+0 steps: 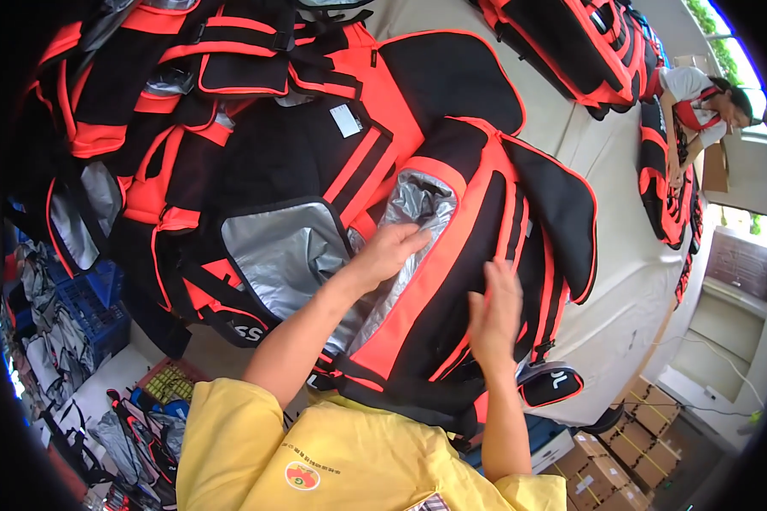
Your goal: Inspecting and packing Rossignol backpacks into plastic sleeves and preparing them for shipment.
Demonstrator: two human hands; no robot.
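A black bag with bright orange-red trim (469, 230) lies in front of me, its long opening showing a silver lining (418, 200). My left hand (392, 254) is at this opening, fingers bent and pressed together on the lining; part of the hand's underside is hidden. Over the bag's black panel and straps is my right hand (496, 317), slightly blurred, with thumb and fingers apart and nothing in them. A black flap with orange edging (558, 213) sticks out on the bag's right side. Left of my left hand, another bag's silver-lined flap (285, 255) hangs open.
More black and orange bags (256, 153) are heaped at the left on a pale table cover (622, 289). Another person (699, 106) handles bags at the far right. Cardboard boxes (648, 426) stand lower right; a blue crate (94, 311) stands lower left.
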